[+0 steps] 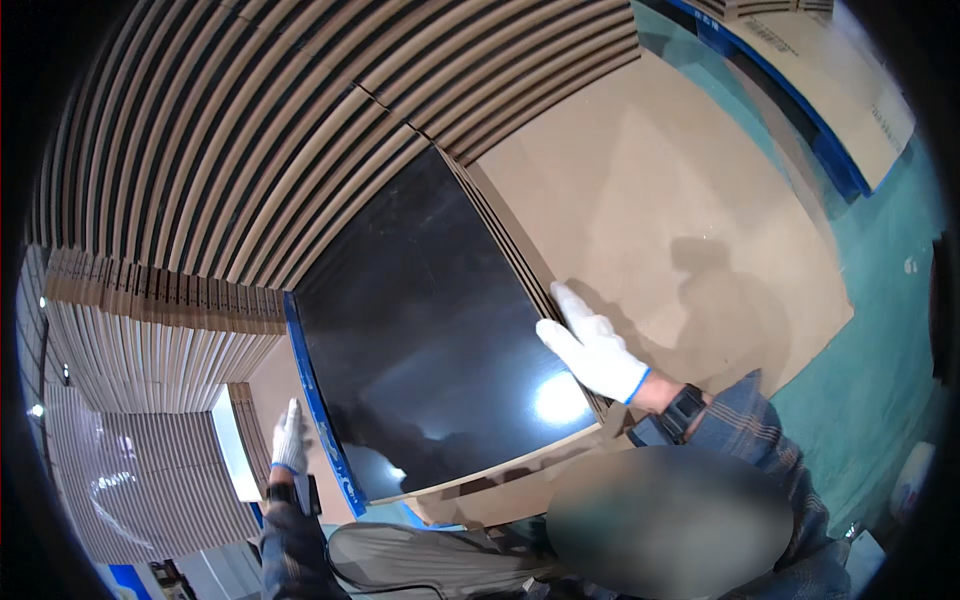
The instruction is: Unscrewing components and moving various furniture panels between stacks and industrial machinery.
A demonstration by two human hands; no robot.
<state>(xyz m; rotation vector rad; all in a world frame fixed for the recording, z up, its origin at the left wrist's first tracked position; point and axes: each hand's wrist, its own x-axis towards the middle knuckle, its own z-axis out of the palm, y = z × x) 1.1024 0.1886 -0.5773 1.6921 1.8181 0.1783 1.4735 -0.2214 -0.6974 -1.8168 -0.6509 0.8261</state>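
- Nothing is seen grasped by either hand: the right gloved hand [603, 360] is held with fingers stretched and parted, the left gloved hand [289, 440] flat and released.
- Between the two hands, in front of the body, the dark glossy panel [420, 310] is laid face up; its longer axis seems to be directed away from the body, though edges are bent by the lens.
- From the right hand, the panel is found to the left; its right edge is reached over or met by the fingertips, but contact cannot be told.
- Beyond the panel's left edge, past the blue rail [318, 405], the left hand is held apart, so the right is nearer.
- Farther out, the far edge is bordered by brown ribbed stacks [250, 130], the right side by a brown sheet [640, 170].
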